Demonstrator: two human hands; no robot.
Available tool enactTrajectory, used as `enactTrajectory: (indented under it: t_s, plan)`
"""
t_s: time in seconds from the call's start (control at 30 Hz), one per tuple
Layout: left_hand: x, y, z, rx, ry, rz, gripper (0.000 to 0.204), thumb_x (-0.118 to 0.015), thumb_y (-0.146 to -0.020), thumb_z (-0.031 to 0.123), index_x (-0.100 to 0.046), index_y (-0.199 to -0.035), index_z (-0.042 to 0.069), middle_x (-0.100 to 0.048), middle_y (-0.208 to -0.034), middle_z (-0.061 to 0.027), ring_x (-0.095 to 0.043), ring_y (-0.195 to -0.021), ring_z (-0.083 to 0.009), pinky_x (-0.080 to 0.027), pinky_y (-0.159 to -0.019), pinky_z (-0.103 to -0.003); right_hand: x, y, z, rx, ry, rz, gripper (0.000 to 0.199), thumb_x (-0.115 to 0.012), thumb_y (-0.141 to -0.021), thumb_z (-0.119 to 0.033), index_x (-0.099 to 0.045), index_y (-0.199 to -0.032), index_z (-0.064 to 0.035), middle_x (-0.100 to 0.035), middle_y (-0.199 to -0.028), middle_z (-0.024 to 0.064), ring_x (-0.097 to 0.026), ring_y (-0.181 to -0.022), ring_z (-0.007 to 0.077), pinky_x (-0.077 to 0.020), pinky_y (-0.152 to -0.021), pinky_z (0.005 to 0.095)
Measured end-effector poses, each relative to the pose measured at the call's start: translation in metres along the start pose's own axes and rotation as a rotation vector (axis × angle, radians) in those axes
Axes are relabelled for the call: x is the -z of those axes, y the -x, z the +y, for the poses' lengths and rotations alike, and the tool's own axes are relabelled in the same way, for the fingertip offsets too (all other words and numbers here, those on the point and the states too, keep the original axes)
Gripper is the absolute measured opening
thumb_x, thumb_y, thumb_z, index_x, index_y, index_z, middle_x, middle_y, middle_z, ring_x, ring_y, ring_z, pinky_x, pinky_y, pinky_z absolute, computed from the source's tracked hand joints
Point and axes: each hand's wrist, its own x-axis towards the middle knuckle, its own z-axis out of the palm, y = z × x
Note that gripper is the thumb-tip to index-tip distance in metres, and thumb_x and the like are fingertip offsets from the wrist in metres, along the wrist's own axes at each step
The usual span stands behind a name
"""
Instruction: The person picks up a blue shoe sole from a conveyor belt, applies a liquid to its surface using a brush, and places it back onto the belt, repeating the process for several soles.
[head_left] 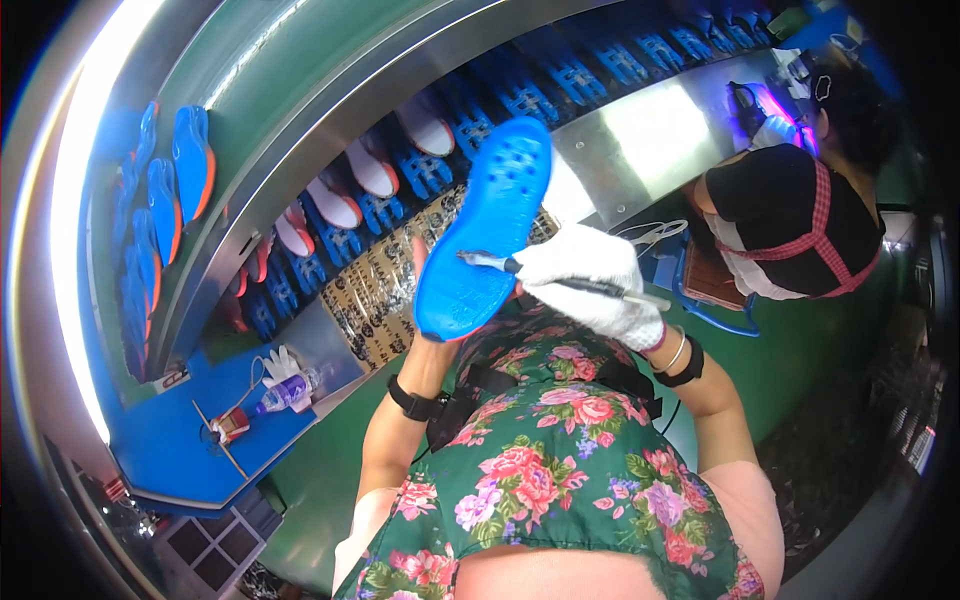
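My left hand (pixel 432 352) is bare and grips a blue shoe sole (pixel 490 215) from underneath, its thumb along the left edge. The sole is held up at a slant, its wide heel end towards me, with a cluster of small holes at the far end and a thin red edge. A white knitted glove covers my right hand (pixel 590 275), whose fingers are closed round a slim brush (pixel 490 261). The brush's dark tip rests on or just above the middle of the sole. Most of my left fingers are hidden behind the sole.
Beyond the sole runs a conveyor rack of blue holders (pixel 527 101) with white-and-pink soles (pixel 372 168). More blue soles (pixel 192 160) stand on the left shelf. A purple-labelled bottle (pixel 285 394) lies on the blue side table (pixel 165 440). At right, a co-worker (pixel 800 215) leans over the line.
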Motion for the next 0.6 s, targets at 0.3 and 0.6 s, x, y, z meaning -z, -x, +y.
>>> enactTrajectory:
  t_s: [0.3,0.6]
  plan:
    - [-0.01,-0.018,-0.026,-0.228,-0.308,0.047,0.115,-0.073,-0.076,0.076,-0.034,-0.158,0.005,-0.047,-0.154,-0.0212,-0.05,-0.137,-0.0382,-0.038,-0.118,-0.055,0.009,-0.025,-0.014,0.144,0.155,0.123,0.016,-0.083,-0.075,-0.002,-0.078,-0.09,-0.0054,-0.078,-0.098,0.0131,-0.075,-0.085,0.0259,-0.058,-0.075,0.0368]
    - [-0.001,-0.013,-0.034,-0.168,-0.275,-0.031,0.091,-0.061,-0.091,0.069,-0.035,-0.159,0.014,-0.048,-0.155,-0.0154,-0.05,-0.139,-0.0373,-0.04,-0.117,-0.058,0.011,-0.075,-0.02,0.37,0.322,0.133,0.03,-0.078,-0.077,-0.001,-0.079,-0.107,-0.0059,-0.077,-0.108,0.0132,-0.072,-0.094,0.0287,-0.0572,-0.08,0.0381]
